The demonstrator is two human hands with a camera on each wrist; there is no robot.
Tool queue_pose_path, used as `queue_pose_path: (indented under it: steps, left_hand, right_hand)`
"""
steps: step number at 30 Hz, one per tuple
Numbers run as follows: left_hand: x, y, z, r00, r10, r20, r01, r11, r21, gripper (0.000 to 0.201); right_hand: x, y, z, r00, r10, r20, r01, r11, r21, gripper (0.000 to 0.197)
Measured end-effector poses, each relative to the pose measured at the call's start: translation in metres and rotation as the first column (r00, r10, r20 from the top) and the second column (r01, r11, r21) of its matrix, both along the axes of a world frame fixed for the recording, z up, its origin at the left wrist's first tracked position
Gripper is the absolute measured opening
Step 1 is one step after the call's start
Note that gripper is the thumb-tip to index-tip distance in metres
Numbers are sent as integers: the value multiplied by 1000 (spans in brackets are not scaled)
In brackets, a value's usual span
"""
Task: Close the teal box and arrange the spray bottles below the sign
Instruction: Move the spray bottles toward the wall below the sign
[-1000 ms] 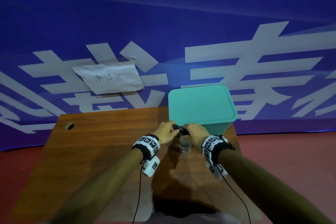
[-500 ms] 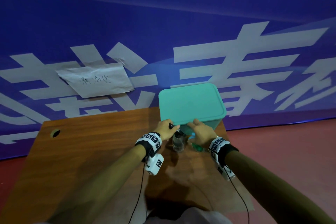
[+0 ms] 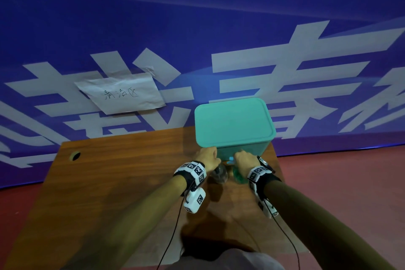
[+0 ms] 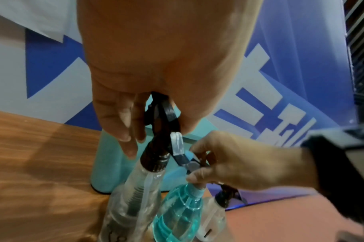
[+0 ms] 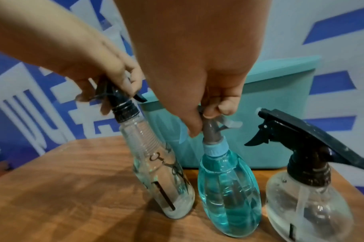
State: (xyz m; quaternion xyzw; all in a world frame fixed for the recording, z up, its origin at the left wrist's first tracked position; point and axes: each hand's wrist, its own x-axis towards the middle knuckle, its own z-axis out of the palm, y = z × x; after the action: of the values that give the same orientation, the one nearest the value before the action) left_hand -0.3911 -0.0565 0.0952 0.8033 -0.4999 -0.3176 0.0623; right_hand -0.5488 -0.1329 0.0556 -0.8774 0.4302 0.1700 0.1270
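Observation:
The teal box [image 3: 234,125] stands at the table's far right with its lid down. Three spray bottles stand in a row just in front of it. My left hand [image 3: 207,156] grips the black spray head of the tall clear bottle [image 5: 162,172], which leans slightly. My right hand [image 5: 210,117] pinches the grey head of the blue bottle [image 5: 226,188] beside it. A round clear bottle [image 5: 307,204] with a black trigger stands untouched at the right. The paper sign [image 3: 122,93] hangs on the banner, up and to the left of the box.
The wooden table [image 3: 114,182] stretches bare to the left below the sign, with a cable hole [image 3: 75,155] near its far left corner. The blue banner wall stands right behind the table. Red floor lies past the table's right edge.
My right hand left the clear bottle's head and took hold of the blue bottle's head. My left hand kept its grip on the clear bottle. My head view swung slightly.

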Motion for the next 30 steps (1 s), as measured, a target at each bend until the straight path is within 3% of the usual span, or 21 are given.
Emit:
queue_pose_path:
  steps: [2, 4, 6, 8, 9, 12, 13, 16, 21, 30]
  left_hand:
    - [-4, 4, -3, 999, -44, 20, 44, 999, -3, 20]
    - [-8, 6, -5, 999, -35, 7, 35, 999, -30, 50]
    - [-12, 7, -3, 1000, 5, 3, -5, 999, -51, 84]
    - [-16, 8, -1, 997, 73, -20, -74, 996, -53, 96]
    - [-17, 7, 0, 996, 89, -21, -89, 995, -38, 89]
    - [-19, 9, 3, 998, 64, -2, -64, 997, -35, 30]
    - [-21, 10, 4, 999, 46, 15, -45, 998, -42, 20]
    - [-23, 13, 4, 998, -10, 69, 12, 999, -29, 14]
    - [-13, 25, 1, 999, -28, 39, 29, 999, -26, 14]
    - [57, 68, 0, 983, 163, -81, -165, 986, -9, 14]
  right_hand:
    - [-3, -1, -1, 994, -76, 78, 72, 996, 60, 19]
    - [-8, 0, -5, 985, -116, 127, 104, 990, 97, 34]
    - [-12, 4, -9, 986, -104, 129, 92, 992, 91, 36]
    - [-15, 6, -14, 994, -61, 93, 54, 996, 70, 31]
    - [-16, 7, -16, 997, -35, 65, 31, 998, 58, 34]
    - [-18, 10, -18, 1000, -20, 17, 19, 999, 46, 45]
    - [-18, 11, -17, 999, -30, 15, 29, 998, 53, 44]
    - [-19, 13, -16, 996, -74, 47, 70, 993, 96, 38]
    - [-14, 23, -16, 989, -99, 107, 85, 987, 133, 27]
    - [28, 53, -15, 984, 78, 160, -91, 993, 74, 33]
